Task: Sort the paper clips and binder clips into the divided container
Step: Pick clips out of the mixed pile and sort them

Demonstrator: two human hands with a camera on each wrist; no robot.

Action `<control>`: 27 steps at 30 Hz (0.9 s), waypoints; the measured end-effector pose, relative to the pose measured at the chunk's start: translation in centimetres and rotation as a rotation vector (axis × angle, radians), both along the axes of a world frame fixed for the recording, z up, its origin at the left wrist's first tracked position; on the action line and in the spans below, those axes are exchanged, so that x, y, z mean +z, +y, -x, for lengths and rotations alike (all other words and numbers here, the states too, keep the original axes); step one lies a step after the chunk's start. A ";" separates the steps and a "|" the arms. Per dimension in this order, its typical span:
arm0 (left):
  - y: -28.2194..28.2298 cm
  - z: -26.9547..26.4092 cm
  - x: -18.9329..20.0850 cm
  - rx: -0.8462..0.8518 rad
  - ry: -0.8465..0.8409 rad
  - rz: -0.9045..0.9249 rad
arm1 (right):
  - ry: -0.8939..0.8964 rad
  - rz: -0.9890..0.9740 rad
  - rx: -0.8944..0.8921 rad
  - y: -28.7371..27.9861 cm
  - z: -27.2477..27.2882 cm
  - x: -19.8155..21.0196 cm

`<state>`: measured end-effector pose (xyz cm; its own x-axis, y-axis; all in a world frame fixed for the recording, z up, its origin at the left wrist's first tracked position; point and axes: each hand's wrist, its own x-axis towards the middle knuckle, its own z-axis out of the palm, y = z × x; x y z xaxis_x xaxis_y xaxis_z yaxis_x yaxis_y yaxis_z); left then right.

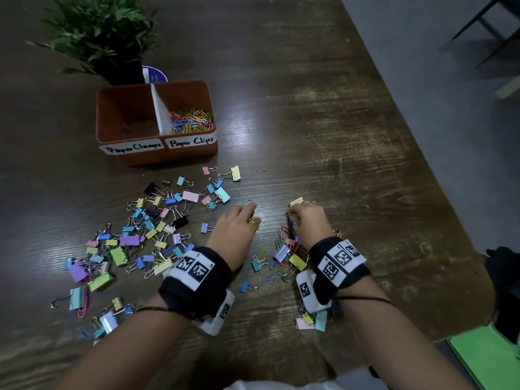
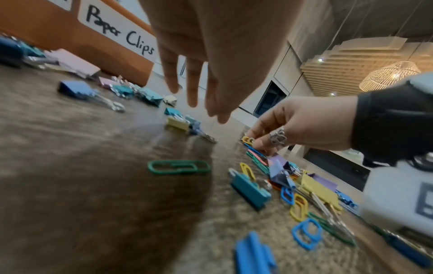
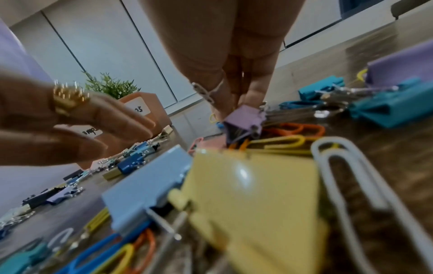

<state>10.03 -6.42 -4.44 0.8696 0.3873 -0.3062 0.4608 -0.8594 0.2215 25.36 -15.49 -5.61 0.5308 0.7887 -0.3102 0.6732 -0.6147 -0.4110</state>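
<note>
Right fingers: the fingertips are bunched and curled down into a small heap of paper clips, pinching at a yellow paper clip at the heap's far end; whether it is lifted off the wood I cannot tell.
Right hand: the right hand hangs over that heap, a ring on one finger, a black band with printed markers on the wrist.
Left fingers: the fingers are straight and loosely spread, pointing away, holding nothing.
Left hand: the left hand hovers palm down just left of the right one, a gold ring on it.
Near the hands: a teal binder clip and a blue binder clip lie between the wrists; a green paper clip lies alone on the table.
Binder clips: the main scatter of binder clips spreads to the left of the left hand.
Divided container: the orange divided container stands beyond the scatter, well apart from both hands; its right compartment, labelled "Paper Clips", holds coloured paper clips; I see nothing in the left one, labelled "Paper Clamps".
Behind it: a potted plant stands just past the container.
</note>
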 end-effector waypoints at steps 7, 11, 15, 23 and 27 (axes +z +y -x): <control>-1.4 -3.6 -0.3 -0.189 -0.104 0.210 | 0.011 0.095 0.085 0.3 -0.1 1.6; -1.8 -4.7 0.0 -0.267 -0.048 0.156 | 0.048 0.200 0.137 -0.2 -1.5 1.6; -1.9 -5.1 -0.7 -0.230 -0.009 0.115 | 0.078 0.170 0.088 -0.7 -1.5 1.2; -3.1 -4.9 -1.1 -0.178 0.167 0.054 | 0.086 0.266 0.063 -0.4 0.3 1.4; -3.1 -4.4 -0.6 -0.164 0.212 0.080 | -0.010 0.322 0.171 -0.1 1.1 1.6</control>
<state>14.41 -9.50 -5.09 0.8323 0.2139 -0.5114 0.3599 -0.9102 0.2049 24.31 -15.60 -3.99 0.4042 0.7286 -0.5529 0.7802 -0.5902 -0.2073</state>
